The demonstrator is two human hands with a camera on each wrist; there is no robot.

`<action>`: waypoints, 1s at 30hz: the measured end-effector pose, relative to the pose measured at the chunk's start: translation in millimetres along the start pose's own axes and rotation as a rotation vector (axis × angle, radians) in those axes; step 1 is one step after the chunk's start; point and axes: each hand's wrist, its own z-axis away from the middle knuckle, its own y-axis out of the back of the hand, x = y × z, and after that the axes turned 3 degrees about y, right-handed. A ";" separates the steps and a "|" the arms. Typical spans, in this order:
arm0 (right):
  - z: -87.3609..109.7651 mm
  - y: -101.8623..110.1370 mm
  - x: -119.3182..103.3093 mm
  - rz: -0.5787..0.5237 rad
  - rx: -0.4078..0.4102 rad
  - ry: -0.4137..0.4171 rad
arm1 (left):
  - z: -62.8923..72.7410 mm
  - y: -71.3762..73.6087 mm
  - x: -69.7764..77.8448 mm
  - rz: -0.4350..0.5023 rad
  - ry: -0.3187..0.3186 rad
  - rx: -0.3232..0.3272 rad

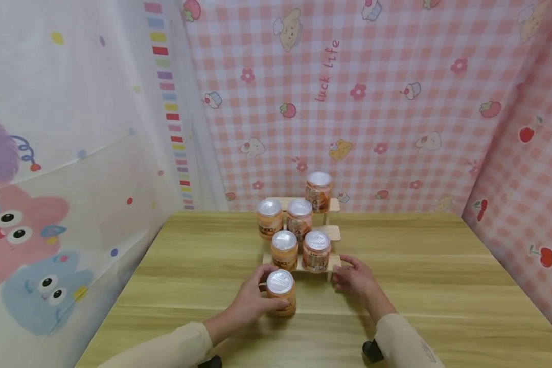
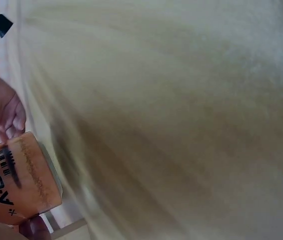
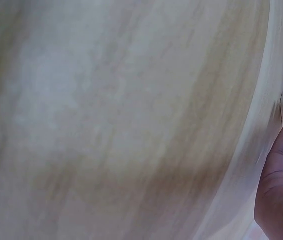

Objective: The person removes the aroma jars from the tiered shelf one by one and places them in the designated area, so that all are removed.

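My left hand [image 1: 253, 299] grips an orange-labelled jar [image 1: 281, 294] with a silvery lid, in front of a three-step wooden stand [image 1: 335, 261]. In the left wrist view, the jar's label [image 2: 24, 175] shows dark lettering. My right hand [image 1: 356, 278] holds the right end of the stand's lowest step; the right wrist view shows curved fingers [image 3: 281, 147] at its edge. Similar jars stand on the steps: one on the top right [image 1: 319, 194], two on the middle step [image 1: 333, 233], at its left and centre, and two on the lowest.
A wood-grain table [image 1: 418, 266] lies under the stand. Behind it hangs a pink checked cloth [image 1: 386, 122]. A pale patterned cloth [image 1: 96, 102] covers the left side, and another checked cloth [image 1: 529, 194] the right.
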 end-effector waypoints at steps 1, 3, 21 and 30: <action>-0.4 0.1 0.0 0.001 0.004 0.003 | -0.7 -1.7 -1.2 -0.012 -0.009 -0.006; -1.8 0.4 1.5 0.000 0.009 0.006 | -1.0 -4.6 -4.1 -0.032 -0.019 -0.019; -2.8 -0.5 5.1 -0.025 0.009 0.012 | 3.8 8.3 10.7 -0.107 -0.060 0.076; -2.2 -0.7 7.2 -0.016 0.024 0.020 | -19.3 21.6 54.1 -0.051 -0.152 0.131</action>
